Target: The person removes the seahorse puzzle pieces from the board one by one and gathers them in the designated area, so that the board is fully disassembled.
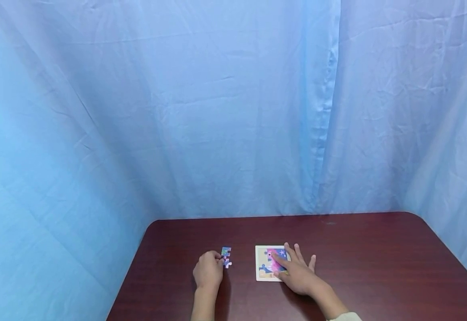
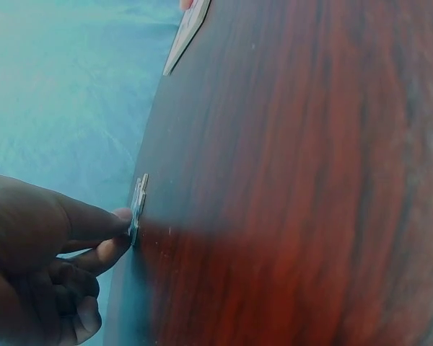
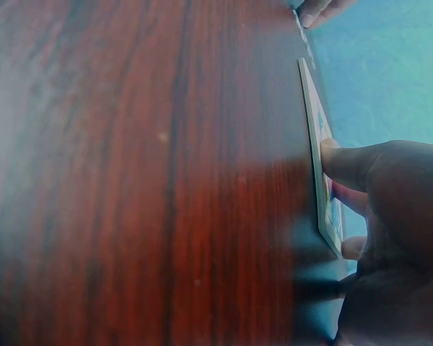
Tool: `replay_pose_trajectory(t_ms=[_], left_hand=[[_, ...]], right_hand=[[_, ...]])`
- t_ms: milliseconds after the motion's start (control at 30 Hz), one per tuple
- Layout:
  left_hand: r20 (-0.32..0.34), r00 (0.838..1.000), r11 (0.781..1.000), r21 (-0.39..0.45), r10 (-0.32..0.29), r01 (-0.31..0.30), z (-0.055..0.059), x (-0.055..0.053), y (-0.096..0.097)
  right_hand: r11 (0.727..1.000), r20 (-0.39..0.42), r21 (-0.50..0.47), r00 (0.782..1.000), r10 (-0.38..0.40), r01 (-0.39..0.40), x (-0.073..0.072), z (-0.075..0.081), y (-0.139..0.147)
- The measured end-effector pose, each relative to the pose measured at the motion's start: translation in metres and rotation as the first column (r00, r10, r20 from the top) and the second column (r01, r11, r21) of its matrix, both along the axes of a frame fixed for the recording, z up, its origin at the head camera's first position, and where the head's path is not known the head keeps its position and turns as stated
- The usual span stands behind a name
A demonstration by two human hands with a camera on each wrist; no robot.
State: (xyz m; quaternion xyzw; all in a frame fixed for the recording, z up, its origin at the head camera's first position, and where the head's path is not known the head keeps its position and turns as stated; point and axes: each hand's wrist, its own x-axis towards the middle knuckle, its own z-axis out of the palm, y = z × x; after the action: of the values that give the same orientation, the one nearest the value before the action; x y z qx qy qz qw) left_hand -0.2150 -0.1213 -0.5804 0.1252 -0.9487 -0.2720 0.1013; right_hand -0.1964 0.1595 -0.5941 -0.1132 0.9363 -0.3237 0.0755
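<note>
White-framed, pink-printed puzzle (image 1: pixel 271 265) lies under the right fingers (image 1: pixel 281 261).

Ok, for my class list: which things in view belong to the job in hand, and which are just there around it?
Part of the job:
- white-framed square jigsaw board, touched by the right hand
- small, mostly blue jigsaw pieces, held by the left hand

Just there:
- dark red-brown wood-grained table
- pale blue fabric curtain

Tabletop (image 1: pixel 378 258), lower frame: wood-grain, smooth, slightly glossy. Curtain (image 1: pixel 217 111), upper frame: creased cloth. Puzzle tray (image 1: pixel 258 267), lower centre: smooth, matt rim.
</note>
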Motion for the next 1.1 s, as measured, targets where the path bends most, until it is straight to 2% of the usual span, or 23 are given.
replay_pose_trajectory(t_ms=[100, 267, 333, 433, 600, 767, 900, 1100], left_hand=[[-0.015, 1.000, 1.000, -0.006, -0.001, 0.001, 0.001, 0.002, 0.001], [-0.026, 0.999, 1.000, -0.017, -0.019, 0.018, 0.005, 0.006, 0.004], [-0.034, 0.998, 0.999, -0.019, -0.045, 0.045, 0.008, 0.009, 0.007], [-0.051, 0.991, 0.993, -0.018, -0.120, 0.119, 0.013, 0.013, 0.014], [-0.062, 0.958, 0.960, -0.023, -0.281, 0.280, 0.022, 0.020, 0.034], [-0.047, 0.919, 0.920, -0.046, -0.391, 0.389, 0.024, 0.025, 0.052], [-0.081, 0.898, 0.900, -0.100, -0.432, 0.423, 0.020, 0.026, 0.061], [-0.102, 0.882, 0.884, -0.148, -0.459, 0.443, 0.014, 0.028, 0.072]], right_hand=[[1.000, 0.025, 0.031, 1.000, -0.007, 0.006, 0.002, 0.010, -0.002], [0.998, 0.038, 0.055, 0.999, -0.006, 0.004, 0.003, 0.012, -0.003], [0.999, 0.040, 0.050, 0.999, -0.005, 0.003, 0.003, 0.012, -0.004], [0.999, 0.039, 0.048, 0.999, -0.005, 0.003, 0.003, 0.011, -0.003], [0.999, 0.029, 0.046, 0.999, -0.013, 0.011, 0.003, 0.009, -0.002], [0.999, 0.017, 0.041, 1.000, -0.019, 0.018, 0.003, 0.008, -0.002], [0.999, 0.017, 0.033, 1.000, -0.019, 0.018, 0.004, 0.006, -0.002], [0.999, 0.007, 0.035, 1.000, -0.016, 0.016, 0.002, 0.003, -0.001]])
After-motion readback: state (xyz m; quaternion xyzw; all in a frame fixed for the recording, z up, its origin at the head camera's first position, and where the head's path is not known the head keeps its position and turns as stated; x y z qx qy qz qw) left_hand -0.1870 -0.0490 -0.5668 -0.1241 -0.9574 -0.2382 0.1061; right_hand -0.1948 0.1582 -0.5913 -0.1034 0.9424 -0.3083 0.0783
